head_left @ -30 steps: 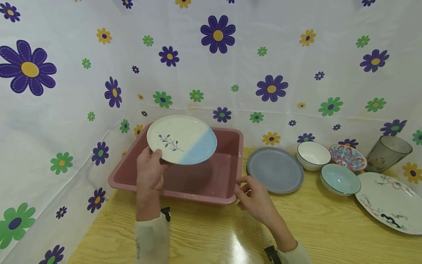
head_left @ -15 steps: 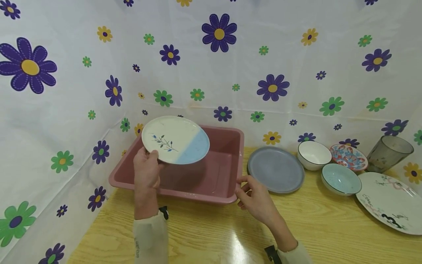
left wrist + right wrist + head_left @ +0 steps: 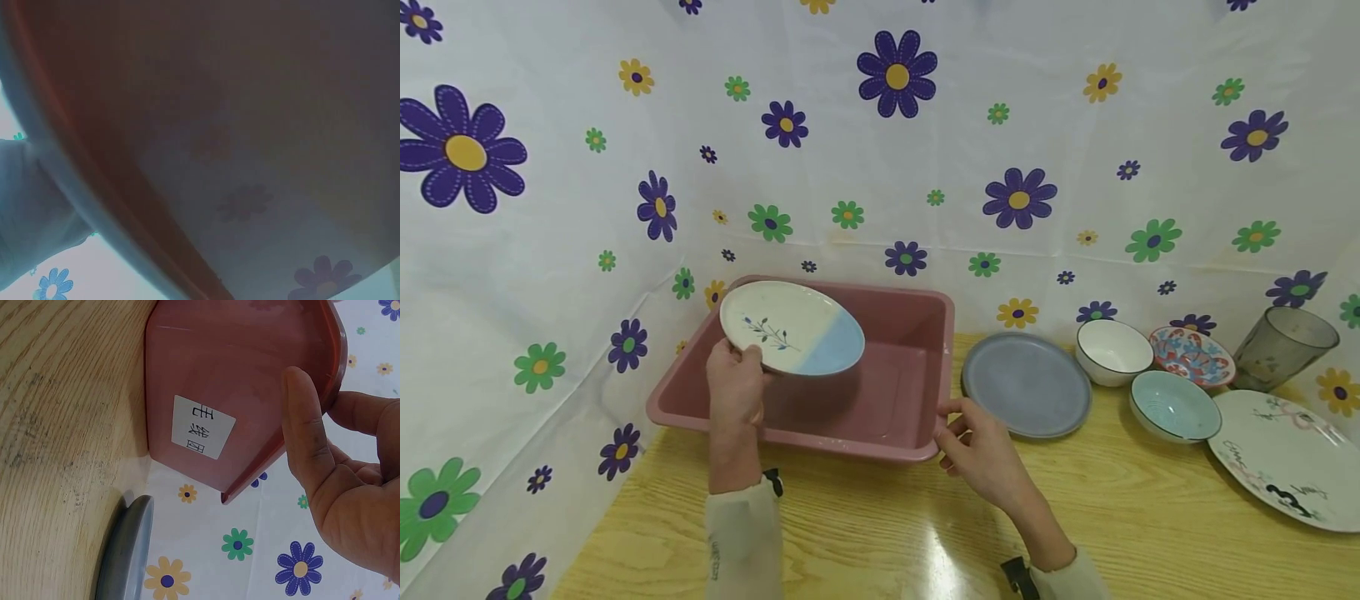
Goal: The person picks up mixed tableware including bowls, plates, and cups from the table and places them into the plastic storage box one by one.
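In the head view my left hand (image 3: 735,385) grips the near left edge of a cream and light-blue plate (image 3: 786,329), thumb on top. The plate has a painted sprig and hangs tilted over a pink plastic basin (image 3: 880,398). Its underside (image 3: 244,125) fills most of the left wrist view, dark and blurred. My right hand (image 3: 979,454) pinches the basin's rim near its front right corner. The right wrist view has the thumb (image 3: 303,425) against the basin's outer wall, near a white label (image 3: 203,427), with fingers over the rim.
Right of the basin, a grey plate (image 3: 1027,386) lies on the wooden table (image 3: 850,533). Beyond it stand a white bowl (image 3: 1114,353), a patterned bowl (image 3: 1192,358), a pale green bowl (image 3: 1176,407), a grey glass (image 3: 1285,350) and a large plate (image 3: 1292,462). A flowered sheet (image 3: 955,150) hangs behind.
My left hand has shifted the cream and blue plate to the left and a little down, and its tilt has changed, so it looks narrower. The right hand stays at the basin rim.
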`<state>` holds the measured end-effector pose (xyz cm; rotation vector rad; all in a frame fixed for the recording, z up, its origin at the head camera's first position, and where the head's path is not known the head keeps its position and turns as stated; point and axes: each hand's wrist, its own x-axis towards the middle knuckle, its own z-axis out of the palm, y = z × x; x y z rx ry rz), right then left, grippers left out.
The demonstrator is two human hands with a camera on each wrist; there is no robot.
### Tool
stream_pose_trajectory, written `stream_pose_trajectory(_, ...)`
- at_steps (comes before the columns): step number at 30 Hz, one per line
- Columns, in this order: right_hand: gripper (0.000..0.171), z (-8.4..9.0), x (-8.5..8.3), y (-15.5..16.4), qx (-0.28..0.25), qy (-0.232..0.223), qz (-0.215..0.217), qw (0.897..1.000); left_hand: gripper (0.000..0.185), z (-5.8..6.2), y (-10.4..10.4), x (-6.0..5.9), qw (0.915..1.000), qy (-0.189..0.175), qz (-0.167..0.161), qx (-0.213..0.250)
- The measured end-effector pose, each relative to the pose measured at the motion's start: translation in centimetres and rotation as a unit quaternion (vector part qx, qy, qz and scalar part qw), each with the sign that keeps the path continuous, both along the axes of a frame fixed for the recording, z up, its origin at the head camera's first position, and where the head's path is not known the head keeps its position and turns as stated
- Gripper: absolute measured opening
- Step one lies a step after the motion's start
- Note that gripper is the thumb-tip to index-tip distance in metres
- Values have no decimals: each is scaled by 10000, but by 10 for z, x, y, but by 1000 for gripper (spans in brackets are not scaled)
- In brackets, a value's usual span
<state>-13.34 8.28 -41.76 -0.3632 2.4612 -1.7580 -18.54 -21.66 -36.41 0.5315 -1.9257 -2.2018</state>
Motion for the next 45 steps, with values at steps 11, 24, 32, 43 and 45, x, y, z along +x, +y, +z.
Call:
stream_pose_trajectory(11,29,0,1,0,14,63,18,10000,53,-8,-2,-3,9979,-181,283,-547)
stream_pose_trajectory(24,29,1,-1,1,133,204,2,9997,52,-18,-4,-11,9977,-171,388,-522)
stream_pose_trajectory(32,25,-4,-2,0,157,177,-30,9997,51,-25,-9,-11,9961,-379,481,-630)
stream_pose_trajectory(43,24,-2,-2,-1,103,156,-86,9998,49,-33,-14,-14,9952,-357,385,-828)
stream_pose_trajectory(45,24,-2,-3,0,110,174,-89,9997,49,-33,-14,-15,9945,-391,359,-905)
